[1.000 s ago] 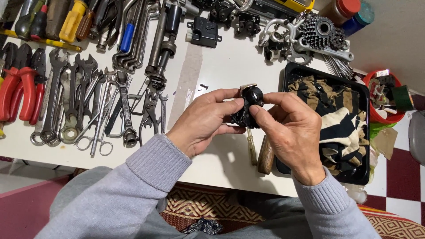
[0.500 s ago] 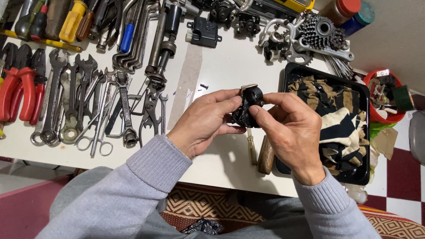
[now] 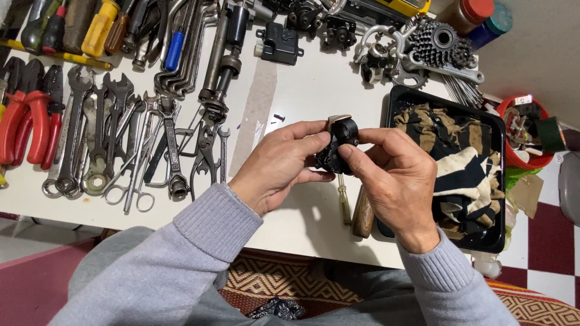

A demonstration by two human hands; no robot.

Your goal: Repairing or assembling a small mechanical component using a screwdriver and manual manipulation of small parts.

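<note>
Both hands up: left hand (image 3: 279, 162) and right hand (image 3: 396, 181) have fingers pinching a small black metal part (image 3: 338, 145) above the counter (image 3: 302, 90), beside the black tray (image 3: 495, 181) of rags at its right edge.

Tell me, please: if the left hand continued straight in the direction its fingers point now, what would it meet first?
The left hand points right and slightly up, fingers already on the small black part. Just beyond that comes the right hand, which grips the same part from the other side. Depth is hard to judge.
</note>
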